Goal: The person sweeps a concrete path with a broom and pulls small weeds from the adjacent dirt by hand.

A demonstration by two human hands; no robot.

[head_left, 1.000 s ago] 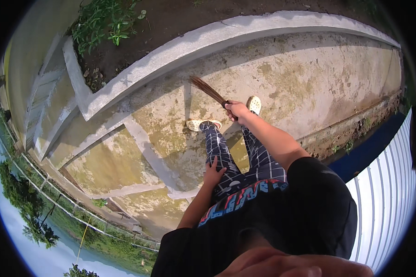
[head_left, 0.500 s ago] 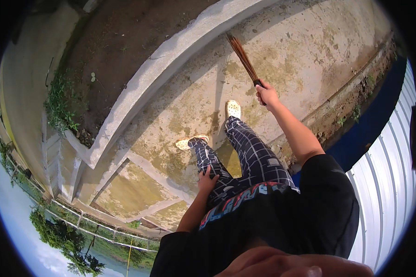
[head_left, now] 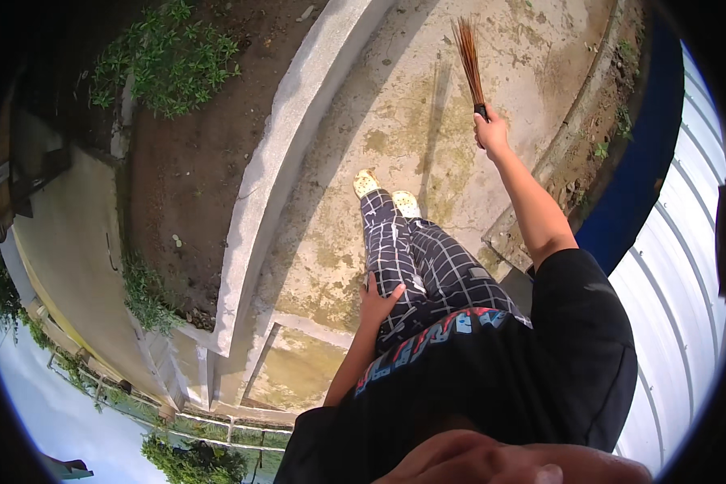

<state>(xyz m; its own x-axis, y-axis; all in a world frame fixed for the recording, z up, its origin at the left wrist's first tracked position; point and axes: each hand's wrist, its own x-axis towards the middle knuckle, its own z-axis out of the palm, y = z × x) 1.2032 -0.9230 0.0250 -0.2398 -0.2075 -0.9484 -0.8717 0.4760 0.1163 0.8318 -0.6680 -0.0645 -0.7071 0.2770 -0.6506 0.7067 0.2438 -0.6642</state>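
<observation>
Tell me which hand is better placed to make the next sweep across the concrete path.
Probably the right hand: it grips the stick broom, arm stretched out over the concrete path. The left hand rests flat on the checked trouser leg, holding nothing.

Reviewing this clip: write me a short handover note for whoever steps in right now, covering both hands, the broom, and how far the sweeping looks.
Right hand: closed around the bound end of a stick broom, arm stretched forward, bristles fanned out over the concrete path.
Left hand: resting flat on the left thigh, holding nothing.
Surroundings: raised concrete curb to the left with bare soil and weeds beyond; a dirt strip and blue-and-white metal wall to the right.
Done: cannot be judged; the path is stained, with no gathered pile visible.
Left: probably the stretch of path ahead of the feet.
</observation>
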